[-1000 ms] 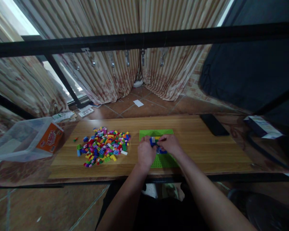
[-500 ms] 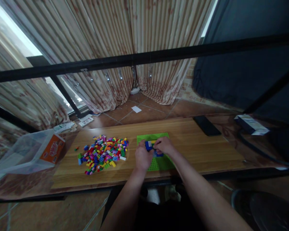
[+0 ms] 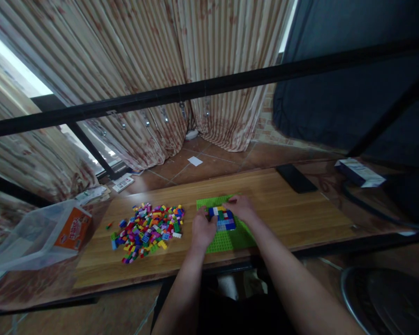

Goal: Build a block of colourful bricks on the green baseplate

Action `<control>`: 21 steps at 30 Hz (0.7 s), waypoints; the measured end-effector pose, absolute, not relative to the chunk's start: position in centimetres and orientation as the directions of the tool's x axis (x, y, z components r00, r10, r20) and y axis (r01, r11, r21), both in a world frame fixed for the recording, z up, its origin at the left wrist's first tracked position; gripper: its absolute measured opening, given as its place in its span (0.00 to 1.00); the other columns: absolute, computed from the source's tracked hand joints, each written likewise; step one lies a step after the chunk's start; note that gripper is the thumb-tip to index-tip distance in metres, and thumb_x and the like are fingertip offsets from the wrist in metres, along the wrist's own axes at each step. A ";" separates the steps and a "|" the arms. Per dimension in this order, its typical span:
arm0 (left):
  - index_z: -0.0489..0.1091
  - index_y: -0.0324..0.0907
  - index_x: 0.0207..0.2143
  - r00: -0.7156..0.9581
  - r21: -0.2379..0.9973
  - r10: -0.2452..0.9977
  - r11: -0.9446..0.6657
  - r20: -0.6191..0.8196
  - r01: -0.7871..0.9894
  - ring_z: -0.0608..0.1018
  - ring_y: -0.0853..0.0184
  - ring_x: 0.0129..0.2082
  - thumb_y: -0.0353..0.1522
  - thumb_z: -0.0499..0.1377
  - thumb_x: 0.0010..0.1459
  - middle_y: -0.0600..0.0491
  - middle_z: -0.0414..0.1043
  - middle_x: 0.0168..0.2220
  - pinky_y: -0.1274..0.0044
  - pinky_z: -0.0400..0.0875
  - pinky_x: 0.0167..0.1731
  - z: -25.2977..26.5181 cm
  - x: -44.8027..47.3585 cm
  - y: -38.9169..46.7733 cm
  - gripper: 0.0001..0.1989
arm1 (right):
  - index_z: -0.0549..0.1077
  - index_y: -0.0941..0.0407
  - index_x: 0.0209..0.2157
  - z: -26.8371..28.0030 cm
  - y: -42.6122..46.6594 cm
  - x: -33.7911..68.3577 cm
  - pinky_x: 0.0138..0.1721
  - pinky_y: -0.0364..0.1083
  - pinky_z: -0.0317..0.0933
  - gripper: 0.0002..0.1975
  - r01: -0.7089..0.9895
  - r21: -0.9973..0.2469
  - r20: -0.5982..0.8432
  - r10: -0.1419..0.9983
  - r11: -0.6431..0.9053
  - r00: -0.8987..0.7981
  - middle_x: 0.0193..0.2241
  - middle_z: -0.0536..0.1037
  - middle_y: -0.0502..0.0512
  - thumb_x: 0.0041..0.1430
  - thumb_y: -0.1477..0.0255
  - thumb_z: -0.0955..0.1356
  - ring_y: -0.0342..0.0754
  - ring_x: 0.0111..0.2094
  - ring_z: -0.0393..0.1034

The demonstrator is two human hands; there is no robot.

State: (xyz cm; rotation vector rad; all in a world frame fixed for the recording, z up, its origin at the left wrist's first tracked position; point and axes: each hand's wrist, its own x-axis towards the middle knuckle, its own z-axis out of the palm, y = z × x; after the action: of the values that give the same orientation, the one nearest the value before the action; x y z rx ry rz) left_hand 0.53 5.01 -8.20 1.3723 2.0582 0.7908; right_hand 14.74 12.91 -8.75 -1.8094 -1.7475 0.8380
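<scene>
- Left hand [image 3: 203, 229]: thumb and fingers apart beside the bricks [image 3: 225, 220], now less covered.
- Right hand [image 3: 243, 208]: shifted toward their far edge; cannot tell whether fingers meet.

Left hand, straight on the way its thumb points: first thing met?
Likely the multicolored brick block on the green baseplate. The left hand is at its left edge; depth's unclear, so may already touch.

Baseplate [image 3: 219, 244] between brick pile [image 3: 152, 227] and probable phone [image 3: 296, 178]
</scene>
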 end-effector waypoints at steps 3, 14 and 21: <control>0.63 0.32 0.56 -0.363 0.677 0.927 0.324 -0.091 0.661 0.76 0.60 0.48 0.34 0.58 0.56 0.40 0.74 0.48 0.75 0.67 0.46 -8.2 0.9 5.2 0.27 | 0.79 0.59 0.37 -9.2 12.6 14.1 0.44 0.50 0.64 0.18 0.735 -0.677 -0.081 0.996 -0.031 -0.032 0.39 0.80 0.62 0.43 0.64 0.74 0.56 0.43 0.73; 0.70 0.35 0.50 -0.423 0.683 0.897 0.389 -0.128 0.618 0.78 0.61 0.42 0.35 0.64 0.49 0.44 0.77 0.42 0.76 0.67 0.39 -8.1 0.9 6.0 0.25 | 0.79 0.56 0.31 -10.0 12.9 14.0 0.35 0.46 0.64 0.14 0.777 -0.629 -0.087 0.994 -0.002 -0.067 0.33 0.81 0.56 0.42 0.62 0.74 0.51 0.36 0.74; 0.71 0.36 0.47 -0.402 0.683 0.903 0.389 -0.151 0.618 0.78 0.63 0.39 0.36 0.65 0.48 0.46 0.77 0.40 0.77 0.67 0.36 -8.1 0.8 6.1 0.24 | 0.79 0.57 0.30 -10.6 13.1 14.0 0.32 0.45 0.63 0.13 0.766 -0.642 -0.091 0.992 0.011 -0.090 0.30 0.80 0.56 0.43 0.63 0.74 0.51 0.33 0.74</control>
State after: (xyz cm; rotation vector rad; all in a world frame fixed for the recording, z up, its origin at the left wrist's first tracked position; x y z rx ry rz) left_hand 0.76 6.05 -8.12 1.3004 2.1422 0.7393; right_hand 14.02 13.07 -10.57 -1.8013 -1.9069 0.7881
